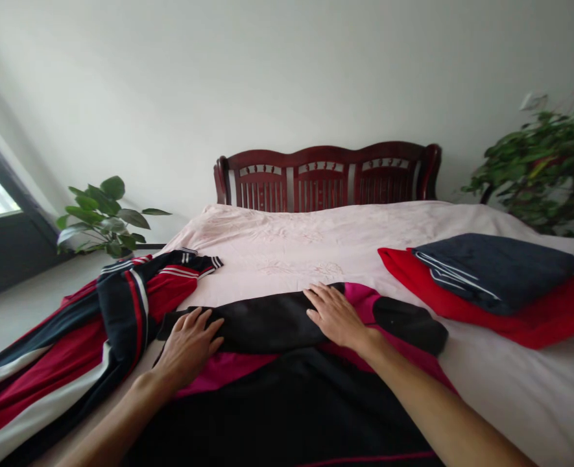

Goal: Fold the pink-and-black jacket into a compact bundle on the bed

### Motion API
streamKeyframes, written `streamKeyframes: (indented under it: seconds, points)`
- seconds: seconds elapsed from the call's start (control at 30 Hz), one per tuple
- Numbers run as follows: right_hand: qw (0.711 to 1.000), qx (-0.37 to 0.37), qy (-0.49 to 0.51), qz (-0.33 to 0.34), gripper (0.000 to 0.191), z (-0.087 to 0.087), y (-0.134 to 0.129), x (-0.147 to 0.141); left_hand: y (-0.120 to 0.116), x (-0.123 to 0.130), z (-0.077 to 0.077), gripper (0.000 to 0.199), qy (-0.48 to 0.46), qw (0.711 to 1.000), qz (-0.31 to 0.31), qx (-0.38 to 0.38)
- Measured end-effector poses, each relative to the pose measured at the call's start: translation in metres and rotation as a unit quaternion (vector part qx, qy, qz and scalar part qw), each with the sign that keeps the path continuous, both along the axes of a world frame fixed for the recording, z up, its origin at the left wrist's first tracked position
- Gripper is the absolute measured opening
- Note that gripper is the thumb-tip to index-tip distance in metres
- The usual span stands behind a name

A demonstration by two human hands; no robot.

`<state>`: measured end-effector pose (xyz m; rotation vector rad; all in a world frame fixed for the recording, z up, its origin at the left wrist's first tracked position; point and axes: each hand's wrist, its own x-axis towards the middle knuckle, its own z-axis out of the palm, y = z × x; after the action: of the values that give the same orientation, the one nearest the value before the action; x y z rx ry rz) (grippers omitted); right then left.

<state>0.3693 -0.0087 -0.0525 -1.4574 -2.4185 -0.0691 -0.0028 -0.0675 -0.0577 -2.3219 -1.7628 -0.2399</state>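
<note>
A black and magenta jacket [267,408] lies spread on the bed in front of me, one black sleeve [272,321] laid across its upper part. My left hand [189,344] rests on the cuff end of that sleeve, its fingers stretched and slightly apart. Near the magenta shoulder, my right hand [335,314] lies flat on the other end of the sleeve, fingers extended. Neither hand grips the cloth. A second black part [408,321] of the garment sticks out to the right, bent over. The jacket's lower edge runs out of view.
Left on the bed are red, navy and white striped clothes [121,324]. A folded navy garment [495,266] sits on a red cloth [554,318] at right. Behind the pink bedsheet [287,240] stands a dark wooden headboard [320,178]. Leafy plants [106,214] flank the bed.
</note>
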Motion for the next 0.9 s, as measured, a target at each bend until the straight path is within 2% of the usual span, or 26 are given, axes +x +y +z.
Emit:
streamKeyframes:
  seconds: [0.1, 0.2, 0.3, 0.4, 0.47, 0.57, 0.67, 0.73, 0.8, 0.9]
  points:
    - [0.994, -0.079, -0.050, -0.049, 0.055, -0.028, 0.014, 0.016, 0.001, -0.010, -0.021, 0.048, 0.028, 0.999, 0.033, 0.012]
    - [0.992, -0.103, -0.049, -0.056, 0.054, -0.037, 0.024, 0.029, -0.002, -0.033, -0.025, 0.052, -0.008, 1.000, -0.007, -0.018]
    - [0.990, -0.121, -0.023, -0.075, 0.052, -0.021, 0.022, 0.030, -0.016, -0.059, -0.014, 0.043, -0.099, 0.994, -0.042, -0.020]
    - [0.990, -0.086, 0.036, -0.104, 0.040, 0.003, -0.004, 0.022, -0.050, -0.078, -0.005, 0.039, -0.168, 0.985, 0.026, 0.003]
    - [0.993, -0.053, 0.057, -0.087, 0.035, 0.013, -0.032, 0.013, -0.079, -0.084, -0.004, 0.038, -0.166, 0.985, 0.044, -0.022]
    - [0.998, -0.012, 0.045, -0.046, 0.028, 0.011, -0.074, -0.001, -0.116, -0.078, -0.007, 0.034, -0.168, 0.980, 0.062, -0.081]
    - [0.999, 0.009, 0.021, -0.027, 0.021, -0.002, -0.098, -0.014, -0.135, -0.065, -0.007, 0.039, -0.203, 0.961, 0.151, -0.108]
    - [1.000, 0.017, 0.004, -0.015, 0.012, -0.011, -0.101, -0.017, -0.138, -0.057, -0.004, 0.043, -0.224, 0.952, 0.176, -0.110]
    - [0.999, 0.031, 0.005, -0.012, 0.006, -0.017, -0.098, -0.017, -0.136, -0.053, 0.002, 0.041, -0.244, 0.949, 0.170, -0.101]
    - [0.996, 0.056, 0.068, -0.031, 0.014, -0.021, -0.090, -0.011, -0.131, -0.046, 0.015, 0.028, -0.245, 0.955, 0.151, -0.077]
